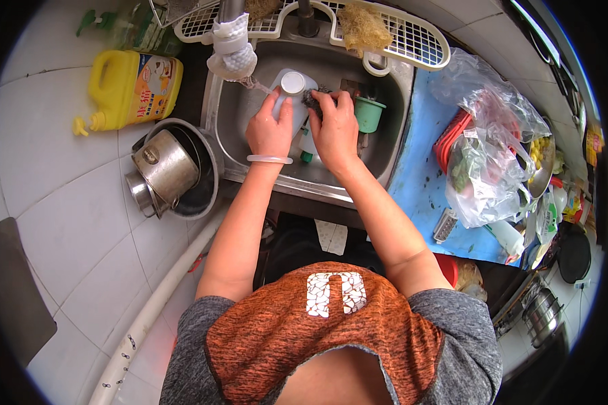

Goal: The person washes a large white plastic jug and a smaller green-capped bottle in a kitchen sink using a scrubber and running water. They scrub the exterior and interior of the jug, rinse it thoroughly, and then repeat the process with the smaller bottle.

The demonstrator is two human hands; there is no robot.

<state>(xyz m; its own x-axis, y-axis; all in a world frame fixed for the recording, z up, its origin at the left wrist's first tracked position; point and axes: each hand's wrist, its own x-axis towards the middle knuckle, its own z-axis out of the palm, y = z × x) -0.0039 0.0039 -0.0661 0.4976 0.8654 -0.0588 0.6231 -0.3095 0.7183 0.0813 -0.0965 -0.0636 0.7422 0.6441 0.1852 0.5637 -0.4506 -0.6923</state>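
Over the stainless steel sink (243, 114), my left hand (271, 129) grips a whitish plastic bottle with a round white cap (293, 83). A pale bangle circles that wrist. My right hand (337, 129) holds a dark steel-wool scourer (318, 98) against the bottle's right side. Water runs from the cloth-wrapped faucet (233, 55) towards the bottle. Beneath my hands lies a white bottle with a green cap (307, 157), partly hidden. A green plastic cup (369, 115) stands at the sink's right side.
A white grid rack (415, 40) with a loofah (363, 28) spans the sink's back. At left are a yellow detergent jug (131, 91) and a basin (214, 167) holding metal pots (167, 159). A blue surface (410, 177) at right bears plastic bags (486, 177), red baskets (451, 139) and a grater (445, 226).
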